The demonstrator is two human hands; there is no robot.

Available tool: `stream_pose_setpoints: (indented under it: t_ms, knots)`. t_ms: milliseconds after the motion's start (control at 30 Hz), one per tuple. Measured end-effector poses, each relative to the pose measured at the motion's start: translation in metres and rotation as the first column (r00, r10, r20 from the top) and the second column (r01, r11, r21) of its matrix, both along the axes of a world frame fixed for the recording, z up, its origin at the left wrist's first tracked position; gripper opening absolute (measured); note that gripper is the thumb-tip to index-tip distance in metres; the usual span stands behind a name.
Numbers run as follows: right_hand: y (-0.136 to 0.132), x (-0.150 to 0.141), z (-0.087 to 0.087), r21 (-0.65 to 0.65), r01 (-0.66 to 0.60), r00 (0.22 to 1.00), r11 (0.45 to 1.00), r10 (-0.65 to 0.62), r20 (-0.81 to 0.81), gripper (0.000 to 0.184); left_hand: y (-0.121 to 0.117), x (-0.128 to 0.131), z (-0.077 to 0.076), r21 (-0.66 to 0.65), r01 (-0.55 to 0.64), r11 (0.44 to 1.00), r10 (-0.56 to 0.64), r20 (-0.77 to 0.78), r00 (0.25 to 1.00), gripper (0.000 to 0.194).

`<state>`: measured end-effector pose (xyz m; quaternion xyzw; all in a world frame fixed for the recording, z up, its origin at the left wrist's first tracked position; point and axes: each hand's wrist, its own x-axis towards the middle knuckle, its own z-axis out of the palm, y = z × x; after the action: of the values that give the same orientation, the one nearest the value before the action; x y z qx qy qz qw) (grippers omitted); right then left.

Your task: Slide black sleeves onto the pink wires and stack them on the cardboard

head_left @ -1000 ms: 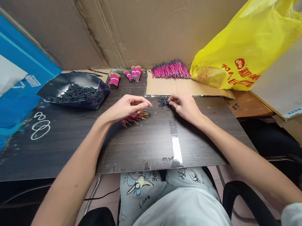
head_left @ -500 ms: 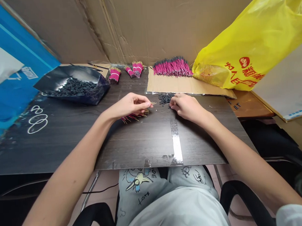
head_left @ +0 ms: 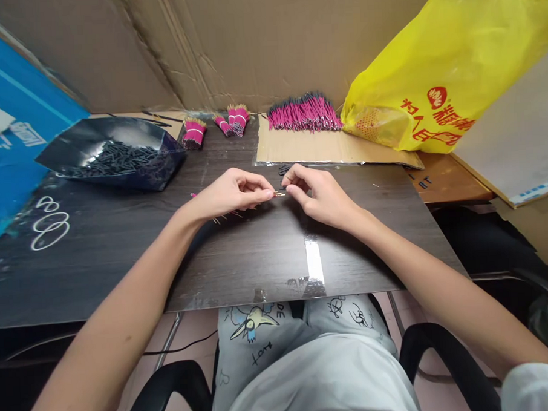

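Observation:
My left hand (head_left: 237, 192) is closed in a pinch on a few thin wires (head_left: 279, 194), whose gold-coloured tips stick out to the right. Just beyond those tips is my right hand (head_left: 321, 194), its thumb and forefinger pinched around a short black tube, mostly hidden by the fingers. The two sets of fingertips are close but apart. Below my left hand, more loose magenta wires (head_left: 217, 220) lie on the table, largely covered. Behind my right fingers a small pile of black tubes (head_left: 283, 168) partly shows.
A dark open bag (head_left: 170, 164) of black tubes stands at the left. Magenta wire bundles (head_left: 194, 134) sit at the back, near a row of black-ended wires (head_left: 304, 114) on cardboard (head_left: 294, 147). A yellow plastic bag (head_left: 405, 84) stands right; white rings (head_left: 50, 230) lie left.
My right hand has moved left from the pile of black tubes to the tips of the wires in my left hand. The view has shifted slightly.

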<state>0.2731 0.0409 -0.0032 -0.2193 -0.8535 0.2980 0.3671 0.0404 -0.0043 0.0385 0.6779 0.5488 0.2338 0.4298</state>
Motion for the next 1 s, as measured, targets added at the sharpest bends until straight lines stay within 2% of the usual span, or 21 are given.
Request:
stream_pose_setpoints:
  t_ms: [133, 600, 800, 1000]
  knots:
    - [-0.0038, -0.0015, 0.0, -0.037, -0.034, 0.999, 0.999, 0.033, -0.013, 0.007, 0.0003, 0.0003, -0.0008, 0.031, 0.003, 1.0, -0.003, -0.014, 1.0, 0.038]
    - [-0.005, -0.0003, 0.0029, 0.011, 0.006, 1.0, 1.0, -0.006, -0.003, 0.009, -0.0008, -0.0006, 0.0004, 0.041, 0.001, 0.999, -0.001, 0.006, 1.0, 0.039]
    - [-0.0057, -0.0001, 0.0031, 0.011, -0.013, 0.999, 1.0, 0.013, 0.052, 0.009, -0.0001, -0.0001, -0.0001, 0.052, 0.009, 0.999, -0.009, 0.006, 1.0, 0.036]
    - [-0.0055, 0.0008, 0.0018, 0.049, -0.021, 0.999, 0.999, 0.02, 0.029, 0.011, 0.0009, -0.0022, -0.0013, 0.038, -0.003, 0.999, 0.003, 0.007, 1.0, 0.037]
